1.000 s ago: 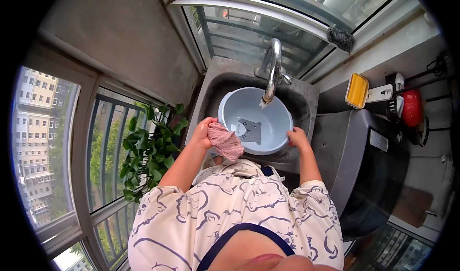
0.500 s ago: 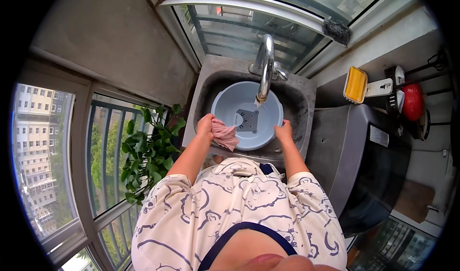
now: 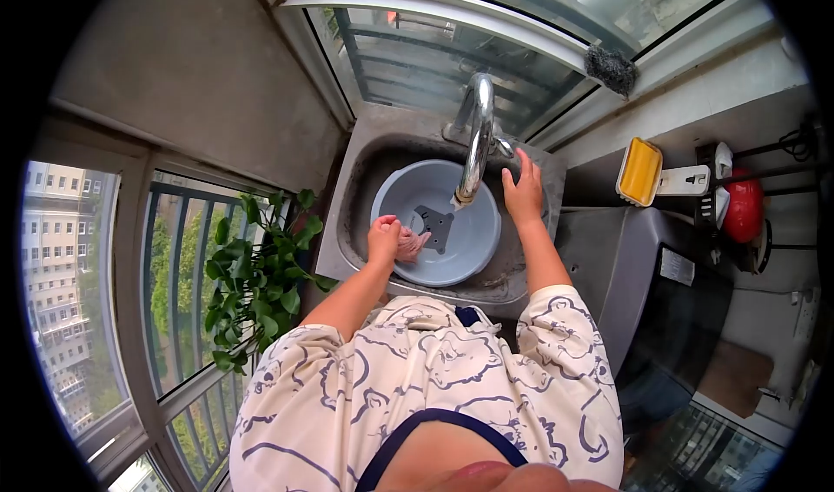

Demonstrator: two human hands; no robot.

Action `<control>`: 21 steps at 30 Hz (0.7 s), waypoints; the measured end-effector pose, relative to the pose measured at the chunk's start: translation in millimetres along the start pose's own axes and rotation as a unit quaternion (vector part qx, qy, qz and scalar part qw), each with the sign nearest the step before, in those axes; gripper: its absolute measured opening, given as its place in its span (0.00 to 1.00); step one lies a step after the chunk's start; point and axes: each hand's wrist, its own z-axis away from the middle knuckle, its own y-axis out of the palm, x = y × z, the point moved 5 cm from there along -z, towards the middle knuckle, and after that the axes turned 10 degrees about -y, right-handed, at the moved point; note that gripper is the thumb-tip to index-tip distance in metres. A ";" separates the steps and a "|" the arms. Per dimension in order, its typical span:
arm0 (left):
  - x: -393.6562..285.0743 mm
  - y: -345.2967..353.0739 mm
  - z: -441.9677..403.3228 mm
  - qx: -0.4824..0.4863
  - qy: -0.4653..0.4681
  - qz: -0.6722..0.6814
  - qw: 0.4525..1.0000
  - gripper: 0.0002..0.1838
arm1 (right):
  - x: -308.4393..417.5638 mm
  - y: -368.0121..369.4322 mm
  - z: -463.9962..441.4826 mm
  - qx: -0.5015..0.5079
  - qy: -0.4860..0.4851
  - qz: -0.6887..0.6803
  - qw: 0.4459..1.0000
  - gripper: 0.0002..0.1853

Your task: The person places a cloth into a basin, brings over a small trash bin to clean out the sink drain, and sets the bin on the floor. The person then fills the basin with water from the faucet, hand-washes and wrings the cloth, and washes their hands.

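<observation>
The left hand point(image 3: 382, 238) is closed around a crumpled, textured pink cloth point(image 3: 412, 243), its folds hanging out on the inner side of the fist. The cloth is over the left part of a round, pale-blue plastic basin point(image 3: 476, 249); whether it touches the bottom cannot be told. The right hand point(image 3: 523, 189) is empty, fingers spread, above the right side of the sink and near the small chrome tap lever point(image 3: 504, 148), with a gap between them.

What has just changed is the right hand's place: it is off the basin's rim and up beside the lever. The basin therefore sits in the sink without that hand's grip, and only the left hand is occupied, with the cloth.

Against the earlier frame, where the right hand grips the rim and the cloth drapes over the basin's front-left edge, the cloth is now farther inside and looks more bunched.

The basin, with a grey animal-face print point(image 3: 434, 229) on its floor, rests within a worn grey stone-like sink point(image 3: 347, 270). A curved chrome faucet point(image 3: 478, 144) arches over it, its spout above the basin; whether water runs is unclear. Beyond, a leafy green plant point(image 3: 252, 288) stands to the left, and a yellow rectangular dish point(image 3: 640, 172) sits to the right.
</observation>
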 end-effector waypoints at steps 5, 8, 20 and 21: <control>-0.6 2.4 1.1 0.058 0.152 -0.317 0.934 0.11 | 23.1 17.9 -57.2 0.179 -0.063 0.047 0.981 0.19; -23.0 1.2 22.4 0.070 0.167 -0.388 0.904 0.11 | 22.8 23.3 -68.6 0.224 -0.065 0.076 0.969 0.17; -17.6 -17.2 35.3 0.084 0.217 -0.517 0.824 0.15 | 41.9 27.5 -96.2 0.293 0.000 0.154 0.944 0.15; -20.1 -15.9 35.7 0.086 0.219 -0.516 0.823 0.15 | 34.3 29.8 -89.0 0.251 0.010 0.094 0.963 0.19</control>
